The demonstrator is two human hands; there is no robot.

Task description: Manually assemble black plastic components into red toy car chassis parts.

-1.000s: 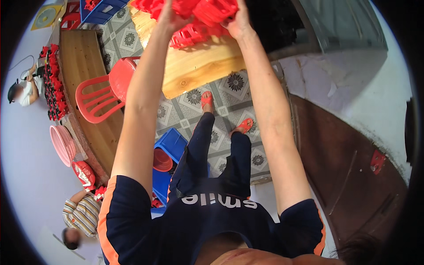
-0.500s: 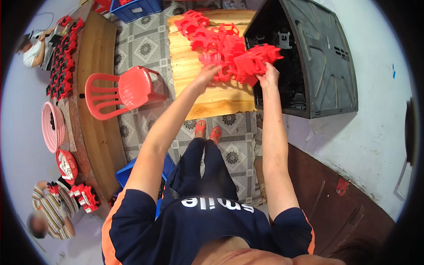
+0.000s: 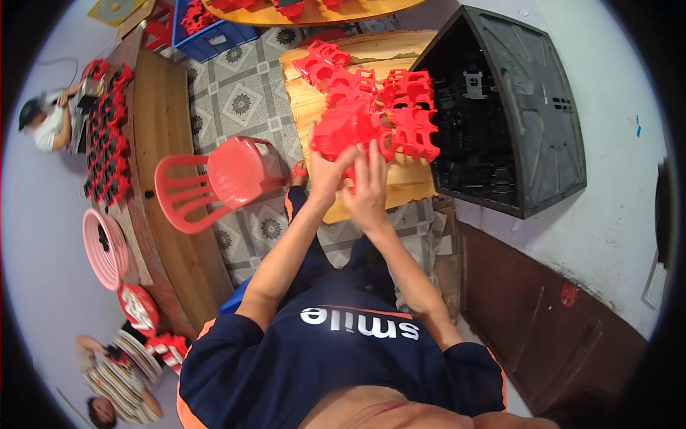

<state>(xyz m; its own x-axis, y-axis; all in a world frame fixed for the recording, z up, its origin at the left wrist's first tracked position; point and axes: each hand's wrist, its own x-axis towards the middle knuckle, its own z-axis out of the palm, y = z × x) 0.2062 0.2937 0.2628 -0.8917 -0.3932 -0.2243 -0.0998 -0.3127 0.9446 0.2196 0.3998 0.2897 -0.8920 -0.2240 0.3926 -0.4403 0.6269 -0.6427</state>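
A tilted stack of red plastic frame-like parts (image 3: pixel 348 129) is at the near middle of the wooden table. My left hand (image 3: pixel 329 175) grips its near left side, fingers bent around the edge. Close beside it, my right hand (image 3: pixel 367 194) has its fingers stretched up against the stack's near edge, slightly blurred; its thumb side faces my left hand. More red frame-like parts (image 3: pixel 411 118) lie right of the stack, and others (image 3: pixel 321 61) run toward the table's far left. What lies directly under the stack is hidden.
Right of the wooden table (image 3: pixel 314 209) stands a large black open-fronted case (image 3: pixel 547 121) with dark parts inside. A red plastic chair (image 3: pixel 236 175) stands to the left. Beyond it, a long bench (image 3: pixel 161 143) holds red and black parts, with two people alongside. A blue crate (image 3: pixel 218 41) sits far left.
My right hand has moved left and nearer, coming beside my left hand at the stack. Red parts now lie apart on the table's right side. The whole view has shifted.
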